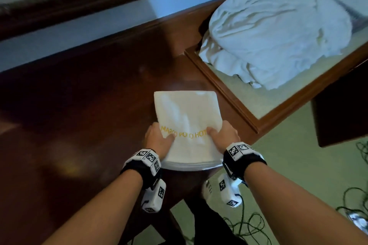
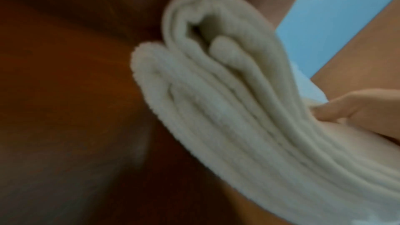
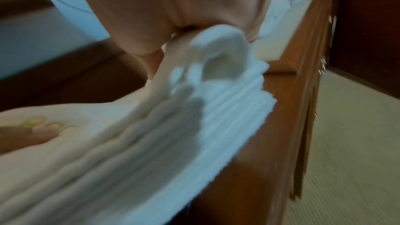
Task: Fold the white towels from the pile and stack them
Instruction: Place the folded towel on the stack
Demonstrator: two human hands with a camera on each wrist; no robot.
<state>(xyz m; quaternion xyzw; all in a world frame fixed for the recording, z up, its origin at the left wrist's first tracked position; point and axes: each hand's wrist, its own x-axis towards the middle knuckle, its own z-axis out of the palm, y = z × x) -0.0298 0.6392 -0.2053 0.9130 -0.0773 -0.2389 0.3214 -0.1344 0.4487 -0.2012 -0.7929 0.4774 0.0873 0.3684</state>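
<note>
A folded white towel (image 1: 187, 111) with yellow embroidered lettering lies on the dark wooden table (image 1: 89, 105), its near end over the table's front edge. My left hand (image 1: 159, 139) grips its left side, thumb on top by the lettering. My right hand (image 1: 223, 135) grips the right side the same way. The left wrist view shows the towel's layered edge (image 2: 216, 109), blurred. In the right wrist view my right hand (image 3: 173, 14) pinches the bunched layers (image 3: 194, 109). The pile of unfolded white towels (image 1: 268, 36) sits at the back right.
The pile rests on a wood-framed surface (image 1: 239, 105) to the right of the table. A mirror frame (image 1: 79, 0) leans on the wall at the back left. Cables (image 1: 249, 225) trail over the green floor near my feet.
</note>
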